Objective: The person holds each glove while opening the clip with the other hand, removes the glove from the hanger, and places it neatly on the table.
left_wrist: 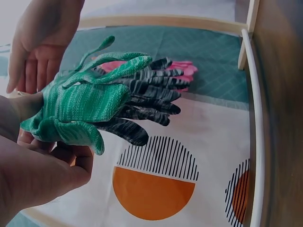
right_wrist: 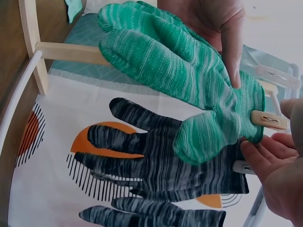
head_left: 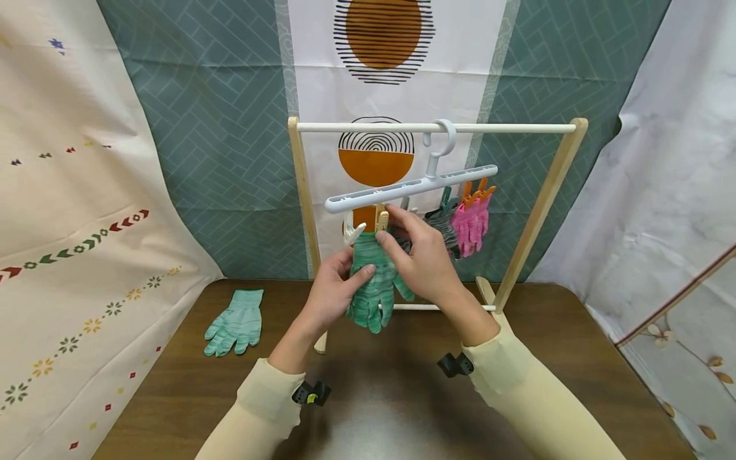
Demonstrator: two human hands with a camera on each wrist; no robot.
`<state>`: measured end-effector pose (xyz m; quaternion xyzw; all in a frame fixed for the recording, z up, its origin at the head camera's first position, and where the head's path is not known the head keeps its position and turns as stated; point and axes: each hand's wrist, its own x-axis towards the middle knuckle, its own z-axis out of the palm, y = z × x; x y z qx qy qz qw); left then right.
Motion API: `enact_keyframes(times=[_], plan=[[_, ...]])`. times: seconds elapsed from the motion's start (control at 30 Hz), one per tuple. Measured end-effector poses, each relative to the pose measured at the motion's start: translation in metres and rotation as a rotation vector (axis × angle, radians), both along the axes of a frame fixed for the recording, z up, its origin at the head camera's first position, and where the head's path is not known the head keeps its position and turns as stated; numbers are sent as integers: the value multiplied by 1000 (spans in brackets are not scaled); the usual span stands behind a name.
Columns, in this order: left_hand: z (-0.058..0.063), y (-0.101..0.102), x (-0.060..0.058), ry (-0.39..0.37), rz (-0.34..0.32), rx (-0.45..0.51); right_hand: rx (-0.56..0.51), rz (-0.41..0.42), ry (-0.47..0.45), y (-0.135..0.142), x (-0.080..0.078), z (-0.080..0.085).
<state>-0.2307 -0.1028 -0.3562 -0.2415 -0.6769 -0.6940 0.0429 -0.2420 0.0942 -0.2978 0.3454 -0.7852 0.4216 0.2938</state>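
Observation:
My left hand point(head_left: 335, 289) holds a green striped knit glove point(head_left: 368, 281), thumb lying across its front. The glove hangs fingers-down under the light grey hanger point(head_left: 402, 190). A beige clothespin point(right_wrist: 268, 119) bites its cuff. My right hand point(head_left: 422, 255) is at the cuff, thumb and fingers to either side of that clothespin; their exact contact is partly hidden. Beside it a white clothespin point(head_left: 353, 231) hangs from the hanger's left end. In the left wrist view, the green glove point(left_wrist: 85, 101) overlaps black-and-grey gloves point(left_wrist: 147, 92).
A second green glove point(head_left: 236, 324) lies flat on the brown table point(head_left: 368, 409) at left. Pink gloves point(head_left: 471, 223) hang from orange clothespins point(head_left: 478, 193) on the hanger's right side. The hanger hooks over the top rod point(head_left: 517, 128) of a wooden rack point(head_left: 540, 217). Patterned cloths stand behind and at both sides.

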Motion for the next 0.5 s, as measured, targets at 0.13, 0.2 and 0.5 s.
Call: enact_keyframes(times=[0.13,0.2,0.5], plan=[[0,1,2,7,-9,-9,-37,12,-52,-2,-1,2],[0,1,2,16,-8,-14,-56,17,-82,-3,-1,3],[-3,3,3,6,1,-13,-158,77,-211,-5,-4,5]])
